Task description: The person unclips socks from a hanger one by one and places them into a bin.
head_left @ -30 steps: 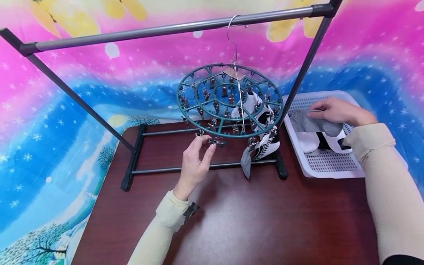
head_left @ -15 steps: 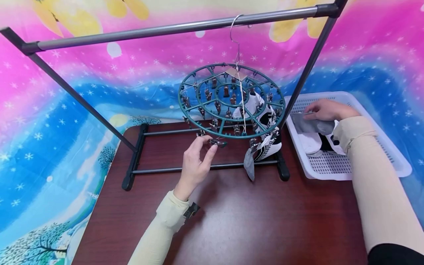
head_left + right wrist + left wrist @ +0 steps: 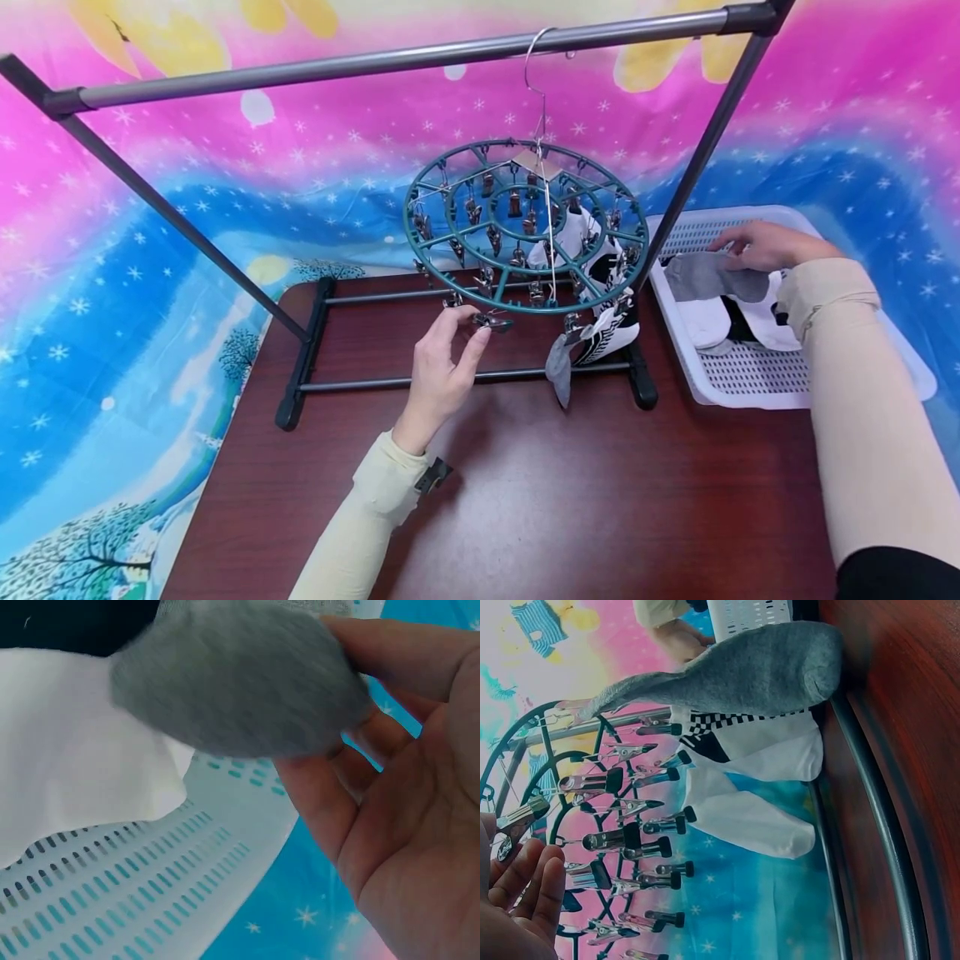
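With thumb and fingertips, my left hand (image 3: pixel 442 360) pinches a metal clip (image 3: pixel 495 322) hanging from the front of the round green clip hanger (image 3: pixel 517 309). In the right wrist view, a grey sock (image 3: pixel 240 682) is held between the thumb and fingers of my right hand (image 3: pixel 412 802), above the white basket (image 3: pixel 225 885). White socks with black parts (image 3: pixel 705 323) lie in that basket below the held sock. Another grey sock (image 3: pixel 772 671) hangs clipped on the hanger's right side, beside white socks (image 3: pixel 772 746), some with black patterning.
A metal rack with a top bar (image 3: pixel 315 71) carries the hanger, and its base rail (image 3: pixel 360 386) lies on the dark red table (image 3: pixel 525 492). Several other clips (image 3: pixel 611 838) dangle from the rings. A colourful cloth (image 3: pixel 135 275) covers the wall behind.
My right hand shifts left and then back right over the basket, keeping the grey sock. The left hand stays on the same clip. The head view shifts slightly.
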The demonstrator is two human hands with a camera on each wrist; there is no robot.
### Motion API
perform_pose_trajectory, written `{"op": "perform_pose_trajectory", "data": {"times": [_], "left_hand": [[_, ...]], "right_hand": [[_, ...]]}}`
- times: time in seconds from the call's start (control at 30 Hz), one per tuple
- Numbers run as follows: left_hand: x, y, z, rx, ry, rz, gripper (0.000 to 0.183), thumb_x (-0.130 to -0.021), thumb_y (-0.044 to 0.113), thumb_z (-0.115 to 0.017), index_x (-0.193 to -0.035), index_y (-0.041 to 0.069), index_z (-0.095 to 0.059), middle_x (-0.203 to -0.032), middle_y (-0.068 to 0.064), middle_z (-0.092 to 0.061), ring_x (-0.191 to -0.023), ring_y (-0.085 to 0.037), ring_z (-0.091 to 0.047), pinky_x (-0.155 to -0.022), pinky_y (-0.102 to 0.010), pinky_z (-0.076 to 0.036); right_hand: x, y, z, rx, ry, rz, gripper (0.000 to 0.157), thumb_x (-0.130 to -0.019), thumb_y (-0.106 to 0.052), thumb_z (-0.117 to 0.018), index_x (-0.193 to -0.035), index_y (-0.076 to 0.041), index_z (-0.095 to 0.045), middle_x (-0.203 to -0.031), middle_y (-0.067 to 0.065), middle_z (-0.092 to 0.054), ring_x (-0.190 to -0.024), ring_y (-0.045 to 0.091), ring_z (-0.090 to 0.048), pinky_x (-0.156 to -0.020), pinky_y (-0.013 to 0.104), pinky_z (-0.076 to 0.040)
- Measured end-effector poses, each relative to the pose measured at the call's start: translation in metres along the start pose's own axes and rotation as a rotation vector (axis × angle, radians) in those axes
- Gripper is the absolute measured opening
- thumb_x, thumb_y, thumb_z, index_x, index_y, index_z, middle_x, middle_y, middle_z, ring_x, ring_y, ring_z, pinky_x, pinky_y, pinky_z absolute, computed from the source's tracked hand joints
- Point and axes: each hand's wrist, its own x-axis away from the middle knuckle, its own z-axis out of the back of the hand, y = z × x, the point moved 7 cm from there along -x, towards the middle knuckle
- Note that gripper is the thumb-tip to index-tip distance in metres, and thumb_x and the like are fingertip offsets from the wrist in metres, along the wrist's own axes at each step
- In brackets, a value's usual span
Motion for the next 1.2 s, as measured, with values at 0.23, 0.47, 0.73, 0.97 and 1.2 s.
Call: {"op": "perform_pose_trajectory", "data": {"times": [0.23, 0.47, 0.73, 0.97, 1.2], "left_hand": [[0.0, 0.001, 0.002, -0.005, 0.005, -0.005, 0.043, -0.108, 0.043, -0.052, -0.118, 0.002, -0.063, -0.098, -0.01, -0.067, -0.087, -0.02, -0.064, -0.079, -0.037, -0.057], [0.001, -0.001, 0.001, 0.003, 0.006, 0.001, 0.043, -0.108, 0.039, -0.054, -0.117, -0.003, -0.064, -0.097, -0.011, -0.067, -0.086, -0.021, -0.064, -0.076, -0.044, -0.057], [0.001, -0.001, 0.002, 0.001, 0.007, 0.0, 0.04, -0.108, 0.039, -0.054, -0.118, 0.001, -0.063, -0.098, -0.01, -0.067, -0.086, -0.019, -0.064, -0.077, -0.04, -0.058], [0.0, -0.001, 0.002, -0.014, 0.002, -0.002, 0.043, -0.108, 0.043, -0.052, -0.118, 0.003, -0.063, -0.099, -0.01, -0.067, -0.085, -0.018, -0.064, -0.078, -0.032, -0.056], [-0.001, -0.001, 0.001, -0.005, 0.003, 0.001, 0.042, -0.108, 0.042, -0.052, -0.118, 0.003, -0.063, -0.099, -0.008, -0.067, -0.085, -0.018, -0.063, -0.078, -0.031, -0.056]], "right_hand": [[0.002, 0.011, 0.001, -0.021, 0.066, -0.067, 0.035, -0.096, -0.002, -0.061, -0.131, 0.003, -0.064, -0.12, 0.037, -0.06, -0.105, 0.051, -0.06, -0.078, 0.058, -0.057], [-0.001, 0.023, -0.002, 0.106, 0.202, -0.141, 0.034, -0.09, 0.003, -0.057, -0.122, 0.001, -0.07, -0.119, 0.035, -0.065, -0.104, 0.048, -0.061, -0.084, 0.065, -0.049], [-0.004, 0.038, -0.008, 0.046, 0.326, -0.236, 0.036, -0.085, 0.008, -0.056, -0.119, 0.008, -0.069, -0.121, 0.039, -0.06, -0.108, 0.054, -0.053, -0.09, 0.072, -0.042], [-0.002, 0.046, -0.014, 0.044, 0.396, -0.298, 0.035, -0.086, 0.007, -0.06, -0.12, 0.009, -0.067, -0.119, 0.038, -0.06, -0.112, 0.055, -0.048, -0.098, 0.073, -0.037], [-0.006, 0.048, -0.024, -0.014, 0.349, -0.281, 0.041, -0.086, 0.011, -0.058, -0.127, 0.011, -0.062, -0.125, 0.04, -0.058, -0.114, 0.057, -0.054, -0.1, 0.073, -0.04]]}}
